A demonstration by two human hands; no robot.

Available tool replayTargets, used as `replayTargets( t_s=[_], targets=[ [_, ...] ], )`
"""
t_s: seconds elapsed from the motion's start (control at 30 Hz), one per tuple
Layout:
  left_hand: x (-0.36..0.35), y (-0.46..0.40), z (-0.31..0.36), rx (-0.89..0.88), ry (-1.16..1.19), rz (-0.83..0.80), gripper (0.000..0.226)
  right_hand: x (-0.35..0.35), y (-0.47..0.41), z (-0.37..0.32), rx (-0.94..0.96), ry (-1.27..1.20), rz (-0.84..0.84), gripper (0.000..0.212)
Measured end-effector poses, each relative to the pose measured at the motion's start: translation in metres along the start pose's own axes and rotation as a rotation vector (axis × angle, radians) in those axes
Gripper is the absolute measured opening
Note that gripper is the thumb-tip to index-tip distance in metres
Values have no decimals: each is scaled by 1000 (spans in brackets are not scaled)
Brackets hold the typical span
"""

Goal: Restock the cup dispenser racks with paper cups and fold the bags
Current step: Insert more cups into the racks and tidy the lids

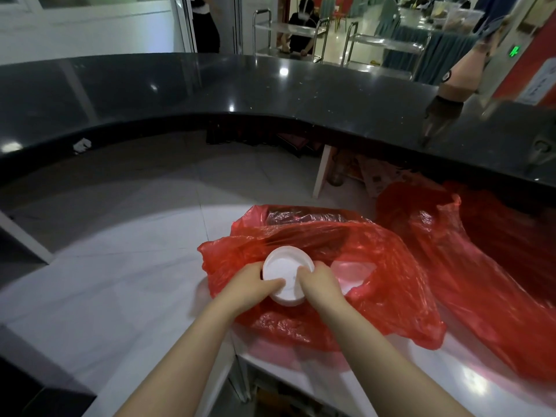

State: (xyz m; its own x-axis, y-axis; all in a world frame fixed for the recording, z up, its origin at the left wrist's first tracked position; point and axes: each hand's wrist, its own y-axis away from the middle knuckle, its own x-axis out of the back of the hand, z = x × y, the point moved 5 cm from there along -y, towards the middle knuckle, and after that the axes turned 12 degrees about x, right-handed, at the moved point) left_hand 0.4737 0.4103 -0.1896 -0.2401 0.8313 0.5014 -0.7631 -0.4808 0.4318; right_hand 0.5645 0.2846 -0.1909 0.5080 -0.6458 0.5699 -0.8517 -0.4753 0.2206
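right now both hands meet over the mouth of a red plastic bag (pixel 346 266) that lies crumpled on a white counter (pixel 105 296). between them sits a stack of white paper cups (pixel 287 273), its open rim tipped up toward the person, its lower part sunk among the folds of the bag. the left hand (pixel 251 285) is wrapped round the left side of the stack, with the thumb laid over the rim into the cup's mouth. the right hand (pixel 320 282) grasps the right side in the same way, its thumb also hooked over the rim. just to the right of the cups something pale shows through the red film, too blurred to name. a second red bag (pixel 481 266) spreads out beside the first, touching it, and runs off toward the right edge of the counter. behind it all curves a raised black countertop (pixel 210 94), glossy with reflected lights. at its far right a gloved hand (pixel 440 114) of another person rests on the black surface. beyond stand steel trolleys (pixel 301 34).
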Motion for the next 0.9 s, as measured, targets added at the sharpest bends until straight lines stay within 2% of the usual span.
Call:
replayTargets(
  t_s=[0.17,0.3,0.33,0.4,0.47,0.57,0.63,0.77,0.9],
  targets=[
    [8,8,11,-84,117,43,45,11,9,-1,-52,-461,-39,43],
    [13,13,22,-129,203,43,71,24,15,-3,79,-623,-69,80],
    [12,15,25,-135,215,45,75,28,17,-4,127,-608,-67,79],
    [5,20,30,-161,217,52,79,38,21,-7,253,-514,-34,57],
    [-4,25,34,-168,240,59,82,48,25,-7,360,-458,-26,47],
    [-18,34,39,-126,385,23,84,60,30,-6,455,-478,-66,46],
    [-25,38,42,-100,456,11,76,69,33,-5,505,-499,-99,45],
    [-35,50,53,-86,424,37,61,81,38,0,575,-514,-247,55],
    [-50,61,65,-118,366,67,66,89,41,8,609,-415,-398,69]
  ],
)
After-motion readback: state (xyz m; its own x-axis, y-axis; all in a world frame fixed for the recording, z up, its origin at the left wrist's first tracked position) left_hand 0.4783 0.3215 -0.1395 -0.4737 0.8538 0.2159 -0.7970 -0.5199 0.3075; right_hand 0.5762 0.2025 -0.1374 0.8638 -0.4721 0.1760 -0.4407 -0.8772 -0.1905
